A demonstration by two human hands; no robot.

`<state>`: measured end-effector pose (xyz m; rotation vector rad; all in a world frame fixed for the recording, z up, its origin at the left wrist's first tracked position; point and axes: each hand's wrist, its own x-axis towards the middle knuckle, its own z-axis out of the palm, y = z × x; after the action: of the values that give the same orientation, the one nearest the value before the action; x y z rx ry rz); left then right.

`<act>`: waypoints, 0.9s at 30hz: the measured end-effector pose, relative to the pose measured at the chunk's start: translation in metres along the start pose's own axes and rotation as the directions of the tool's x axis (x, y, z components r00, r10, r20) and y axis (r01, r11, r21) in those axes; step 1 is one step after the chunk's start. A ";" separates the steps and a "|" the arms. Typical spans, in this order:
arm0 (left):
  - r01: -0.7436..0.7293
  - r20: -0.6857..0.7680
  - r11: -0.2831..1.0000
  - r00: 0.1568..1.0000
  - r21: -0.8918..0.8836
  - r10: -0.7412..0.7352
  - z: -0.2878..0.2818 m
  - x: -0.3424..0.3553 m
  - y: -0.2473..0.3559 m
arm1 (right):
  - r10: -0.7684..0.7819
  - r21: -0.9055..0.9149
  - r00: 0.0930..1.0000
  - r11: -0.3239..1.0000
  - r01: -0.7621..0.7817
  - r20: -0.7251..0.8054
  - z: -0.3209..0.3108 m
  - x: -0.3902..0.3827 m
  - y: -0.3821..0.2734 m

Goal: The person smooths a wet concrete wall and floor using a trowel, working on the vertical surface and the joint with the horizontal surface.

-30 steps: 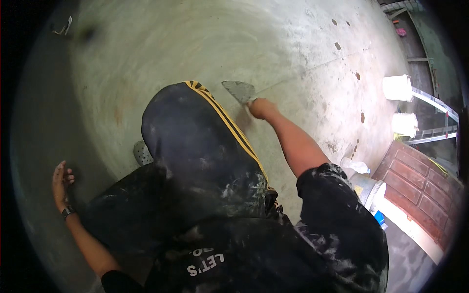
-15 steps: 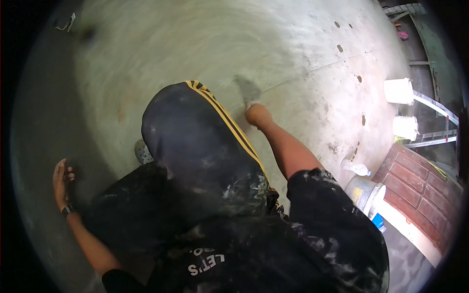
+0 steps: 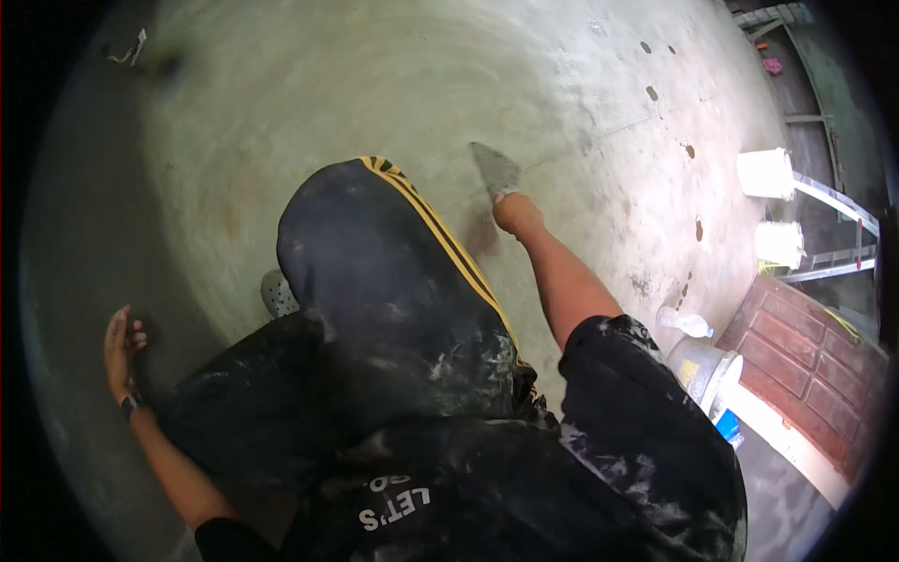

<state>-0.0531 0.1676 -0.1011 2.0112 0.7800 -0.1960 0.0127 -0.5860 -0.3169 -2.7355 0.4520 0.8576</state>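
My right hand (image 3: 518, 215) is closed around a pointing trowel (image 3: 496, 170) with a grey, pointed blade. The blade lies against or just over the smooth grey-green concrete surface (image 3: 375, 84), beyond my raised knee; whether it touches, I cannot tell. The trowel's handle is hidden in my fist. Far to the left, my left hand (image 3: 122, 347) has its fingers stretched out, with nothing in it, and a dark watch (image 3: 129, 405) circles that wrist.
Along the right stand white buckets (image 3: 765, 174), a metal ladder (image 3: 833, 201), a clear plastic bottle (image 3: 685, 322), a dusty pail (image 3: 704, 373) and a reddish-brown panelled board (image 3: 796, 347). My knee (image 3: 375, 253) in dusty dark trousers fills the middle. Dark wet spots (image 3: 652, 94) mark the surface.
My right hand has shifted a little to the right with the trowel, whose blade was blurred before and now shows sharper. My left hand has hardly moved.
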 end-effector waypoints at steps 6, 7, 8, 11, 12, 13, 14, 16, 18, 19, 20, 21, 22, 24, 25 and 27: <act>-0.024 0.019 1.000 1.000 0.007 0.024 -0.004 0.001 -0.006 | -0.199 -0.177 0.980 0.965 0.194 -0.010 0.032 -0.020 0.013; -0.026 0.019 1.000 0.999 0.011 0.026 -0.006 0.000 -0.006 | -0.198 -0.173 0.980 0.966 0.194 -0.010 0.026 -0.015 0.014; -0.024 0.005 1.000 1.000 0.016 0.024 -0.004 0.003 -0.007 | -0.014 -0.035 0.999 0.999 0.015 0.033 0.013 -0.008 0.013; -0.020 0.014 1.000 1.000 0.024 0.020 -0.006 0.004 -0.008 | 0.156 0.178 0.982 0.969 -0.173 0.105 0.014 -0.021 -0.010; -0.020 0.033 1.000 0.999 0.022 0.019 -0.005 0.005 -0.007 | 0.123 0.126 0.984 0.982 -0.140 0.133 0.030 -0.032 -0.027; -0.023 0.035 1.000 0.999 0.020 0.022 -0.003 0.005 -0.007 | 0.087 0.073 0.983 0.992 -0.100 0.162 0.042 -0.039 -0.032; -0.011 0.031 1.000 0.999 0.003 0.011 -0.006 0.003 -0.008 | -0.098 -0.091 0.993 0.990 0.104 0.072 0.055 -0.047 -0.025; 0.005 0.019 1.000 1.000 -0.005 -0.005 -0.012 0.000 -0.010 | -0.105 -0.092 0.990 0.989 0.113 0.093 0.040 -0.035 -0.009; 0.003 -0.001 1.000 1.000 0.001 -0.003 -0.012 0.003 -0.013 | 0.013 0.064 0.992 0.998 -0.021 0.123 0.023 -0.012 0.002; 0.004 0.009 1.000 1.000 0.001 -0.004 -0.005 0.006 -0.009 | 0.023 0.063 0.992 0.998 -0.031 0.124 0.031 -0.013 0.006; 0.005 0.037 1.000 0.999 0.006 -0.005 -0.001 0.002 -0.002 | 0.078 0.150 0.993 0.985 -0.090 0.089 0.041 -0.013 0.006; 0.005 0.066 1.000 0.998 0.009 -0.005 0.000 -0.001 0.002 | 0.136 0.237 0.989 0.960 -0.146 0.058 0.053 -0.015 0.004; -0.001 0.077 1.000 0.997 0.002 0.001 0.004 0.003 0.001 | 0.044 0.095 0.999 0.995 -0.041 -0.030 0.079 -0.017 0.010; -0.023 0.031 1.000 0.999 0.004 0.023 0.001 -0.001 -0.010 | -0.153 -0.132 0.987 0.981 0.145 -0.056 0.092 -0.029 0.009; -0.010 0.018 1.000 1.000 0.015 0.010 -0.009 -0.011 -0.014 | -0.250 -0.185 0.968 0.951 0.248 0.015 0.072 -0.049 0.002; -0.015 0.015 1.000 1.000 -0.026 0.015 -0.011 -0.008 -0.012 | -0.070 -0.038 0.996 0.997 0.072 0.050 0.033 -0.037 0.019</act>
<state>-0.0680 0.1778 -0.1001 1.9886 0.7541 -0.1921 -0.0397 -0.5854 -0.3240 -2.7415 0.3296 0.9222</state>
